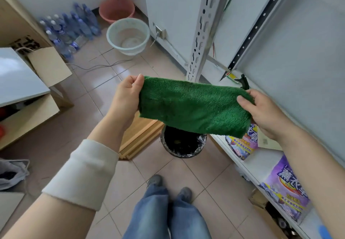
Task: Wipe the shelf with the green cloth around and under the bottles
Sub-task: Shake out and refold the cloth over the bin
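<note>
A fluffy green cloth (192, 108), folded to a wide band, is stretched between both hands in the air over the floor. My left hand (127, 94) pinches its left end. My right hand (265, 111) grips its right end, just in front of the white shelf (261, 166) at the right. On that shelf lie two purple detergent bags, one (242, 145) partly behind the cloth and one (287, 188) nearer me. No bottles show on the shelf.
A black-lined waste bin (183, 145) stands on the tiled floor under the cloth, with wooden boards (140, 136) beside it. Farther off are a white basin (128, 36), a pink basin (116, 9) and several water bottles (71, 27). Cardboard boxes (48, 66) sit left.
</note>
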A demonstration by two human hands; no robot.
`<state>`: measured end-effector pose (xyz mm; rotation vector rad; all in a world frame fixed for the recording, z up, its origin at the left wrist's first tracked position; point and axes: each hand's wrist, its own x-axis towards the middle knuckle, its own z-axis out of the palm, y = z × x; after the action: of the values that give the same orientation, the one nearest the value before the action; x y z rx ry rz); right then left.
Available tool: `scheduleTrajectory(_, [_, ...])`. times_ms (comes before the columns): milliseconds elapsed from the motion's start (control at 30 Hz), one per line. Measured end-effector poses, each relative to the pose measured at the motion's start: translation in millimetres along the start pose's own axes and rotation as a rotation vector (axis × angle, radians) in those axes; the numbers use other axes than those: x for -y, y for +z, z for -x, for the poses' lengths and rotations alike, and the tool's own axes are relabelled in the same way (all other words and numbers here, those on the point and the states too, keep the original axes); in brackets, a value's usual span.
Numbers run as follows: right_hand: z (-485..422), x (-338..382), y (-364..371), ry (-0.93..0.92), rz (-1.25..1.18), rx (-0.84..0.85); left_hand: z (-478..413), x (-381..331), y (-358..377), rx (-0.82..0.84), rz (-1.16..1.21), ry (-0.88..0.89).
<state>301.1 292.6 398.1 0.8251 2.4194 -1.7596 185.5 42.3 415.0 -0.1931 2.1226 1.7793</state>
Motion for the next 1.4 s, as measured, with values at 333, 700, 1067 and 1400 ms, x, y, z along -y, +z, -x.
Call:
scheduleTrajectory(333, [51.6, 79.6, 65.5, -0.04, -0.284, -0.097, 79.0, -32.6, 49.4, 0.142, 0.038, 0.178])
scheduleTrajectory(700, [78.1, 147.9, 23.7, -0.123, -0.541, -0.113, 83.7, -103.0, 29.1, 0.449, 0.33, 0.411])
scheduleTrajectory(1067, [119.0, 219.2, -47.7, -0.266, -0.582, -0.229, 70.1, -176.9, 48.4, 0.676, 0.181, 0.379])
scheduleTrajectory(1400, [131.7, 286.6, -181.6, -0.36, -0.226, -0.579, 89.4, -310.3, 149.0, 0.775, 0.069, 0.678])
